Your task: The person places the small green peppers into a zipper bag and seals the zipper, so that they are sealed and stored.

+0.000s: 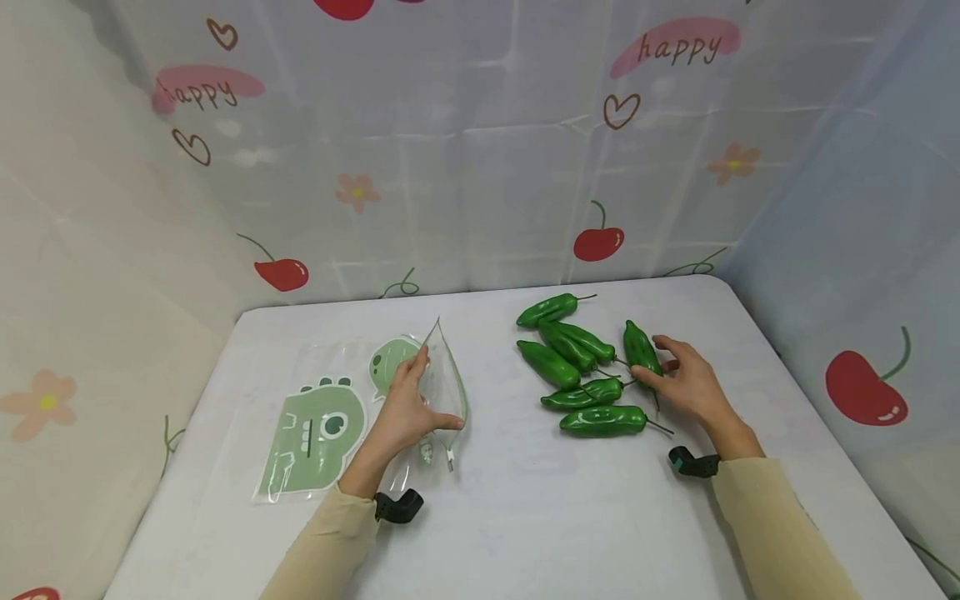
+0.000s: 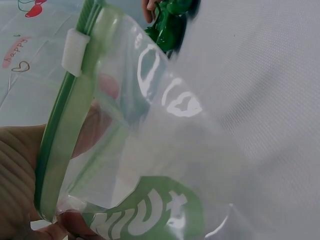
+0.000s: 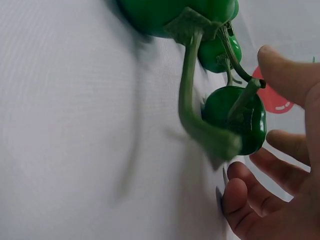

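Note:
My left hand (image 1: 408, 412) is at the mouth of a clear zip bag (image 1: 311, 450) printed with a green dinosaur. Its fingers and thumb are spread along the parted mouth, which stands up from the table. In the left wrist view, a white slider (image 2: 76, 52) sits on the green zip strip (image 2: 57, 130), and some fingers show through the plastic. Over on the right, my right hand (image 1: 690, 383) reaches around a green pepper (image 1: 639, 346), thumb on one side and fingers on the other. Around this pepper (image 3: 235, 120), the right wrist view shows gaps beside the thumb and fingers.
Several more green peppers (image 1: 603, 421) lie grouped to the left of my right hand, stems mostly pointing right. They rest on a white table (image 1: 525, 517). A printed curtain (image 1: 465, 192) with cherries and hearts stands behind the table and along its sides.

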The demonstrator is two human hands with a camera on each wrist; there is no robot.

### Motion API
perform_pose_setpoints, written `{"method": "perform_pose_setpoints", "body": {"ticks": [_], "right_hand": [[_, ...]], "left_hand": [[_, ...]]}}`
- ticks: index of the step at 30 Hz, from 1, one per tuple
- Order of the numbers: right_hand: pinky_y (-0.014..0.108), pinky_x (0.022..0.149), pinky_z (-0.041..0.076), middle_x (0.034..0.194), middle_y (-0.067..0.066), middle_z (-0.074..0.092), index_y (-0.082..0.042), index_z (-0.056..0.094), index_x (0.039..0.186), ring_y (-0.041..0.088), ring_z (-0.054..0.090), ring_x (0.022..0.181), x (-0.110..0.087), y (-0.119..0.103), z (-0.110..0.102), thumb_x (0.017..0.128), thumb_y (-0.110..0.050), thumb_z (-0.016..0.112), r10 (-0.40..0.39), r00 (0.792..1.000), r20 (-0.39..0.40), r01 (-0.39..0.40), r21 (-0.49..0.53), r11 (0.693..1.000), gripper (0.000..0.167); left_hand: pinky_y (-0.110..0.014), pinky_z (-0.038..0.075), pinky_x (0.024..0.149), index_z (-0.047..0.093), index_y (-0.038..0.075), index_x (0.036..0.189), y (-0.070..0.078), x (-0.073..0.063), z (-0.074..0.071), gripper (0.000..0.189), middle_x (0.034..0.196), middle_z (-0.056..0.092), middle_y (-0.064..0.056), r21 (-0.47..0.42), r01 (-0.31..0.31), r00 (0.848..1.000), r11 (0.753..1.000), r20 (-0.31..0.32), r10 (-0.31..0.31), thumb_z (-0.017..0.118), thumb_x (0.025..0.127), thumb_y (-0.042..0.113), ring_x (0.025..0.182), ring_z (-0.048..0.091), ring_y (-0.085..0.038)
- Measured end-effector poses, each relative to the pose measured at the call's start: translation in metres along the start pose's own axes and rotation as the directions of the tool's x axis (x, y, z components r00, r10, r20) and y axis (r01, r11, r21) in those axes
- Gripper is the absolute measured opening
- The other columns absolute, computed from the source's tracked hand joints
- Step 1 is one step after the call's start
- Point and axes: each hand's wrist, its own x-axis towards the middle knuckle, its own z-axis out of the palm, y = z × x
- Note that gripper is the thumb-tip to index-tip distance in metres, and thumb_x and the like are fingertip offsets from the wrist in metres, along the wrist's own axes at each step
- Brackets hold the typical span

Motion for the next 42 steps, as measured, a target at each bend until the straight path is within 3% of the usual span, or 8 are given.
{"method": "perform_pose_setpoints", "body": {"ticks": [10, 15, 25, 39, 42], "right_hand": [[0.060, 0.094, 0.048, 0.148, 0.029, 0.044, -0.004, 0.042, 0.156, 0.043, 0.054, 0.119, -0.0052, 0.0027, -0.0029, 0.085, -0.045, 0.084, -0.069, 0.994, 0.084, 0.073, -0.044, 0.996, 0.092], [0.060, 0.094, 0.047, 0.139, 0.030, 0.049, -0.004, 0.040, 0.156, 0.043, 0.054, 0.117, -0.0050, 0.0041, -0.0023, 0.085, -0.042, 0.085, -0.045, 0.995, 0.092, 0.051, -0.063, 0.997, 0.092], [0.062, 0.097, 0.048, 0.133, 0.031, 0.054, -0.002, 0.042, 0.150, 0.045, 0.054, 0.118, -0.0044, 0.0028, 0.0040, 0.089, -0.041, 0.081, 0.003, 0.999, 0.042, 0.000, -0.060, 0.998, 0.082], [0.063, 0.097, 0.048, 0.146, 0.033, 0.047, -0.001, 0.040, 0.153, 0.047, 0.053, 0.120, -0.0058, 0.0066, 0.0014, 0.095, -0.029, 0.074, 0.058, 0.998, -0.035, -0.058, -0.015, 0.998, 0.072], [0.063, 0.097, 0.047, 0.147, 0.033, 0.046, -0.001, 0.040, 0.153, 0.046, 0.053, 0.120, -0.0064, 0.0066, -0.0016, 0.095, -0.027, 0.074, 0.056, 0.997, -0.047, -0.056, -0.003, 0.998, 0.072]], "left_hand": [[-0.056, 0.038, 0.118, 0.016, 0.013, 0.167, 0.0007, -0.0015, -0.0012, 0.138, 0.166, 0.026, -0.017, -0.006, -0.015, 1.000, 1.000, -0.007, 0.015, 0.103, 0.061, 0.027, 0.149, 0.036, -0.040], [-0.057, 0.038, 0.117, 0.016, 0.012, 0.167, -0.0017, -0.0011, -0.0001, 0.137, 0.165, 0.030, -0.016, 0.000, -0.015, 1.000, 1.000, -0.009, 0.015, 0.102, 0.062, 0.028, 0.149, 0.037, -0.040], [-0.057, 0.038, 0.117, 0.016, 0.012, 0.167, -0.0022, -0.0029, 0.0000, 0.136, 0.162, 0.034, -0.016, -0.005, -0.014, 1.000, 1.000, -0.012, 0.014, 0.102, 0.062, 0.027, 0.149, 0.037, -0.039], [-0.055, 0.041, 0.115, 0.016, 0.012, 0.167, -0.0001, -0.0039, -0.0012, 0.136, 0.161, 0.038, -0.014, -0.005, -0.024, 1.000, 1.000, -0.011, 0.024, 0.102, 0.062, 0.027, 0.145, 0.042, -0.038], [-0.054, 0.043, 0.113, 0.015, 0.013, 0.167, -0.0009, -0.0034, -0.0017, 0.136, 0.161, 0.038, -0.013, -0.003, -0.021, 1.000, 1.000, -0.007, 0.021, 0.102, 0.063, 0.028, 0.139, 0.049, -0.039]]}}
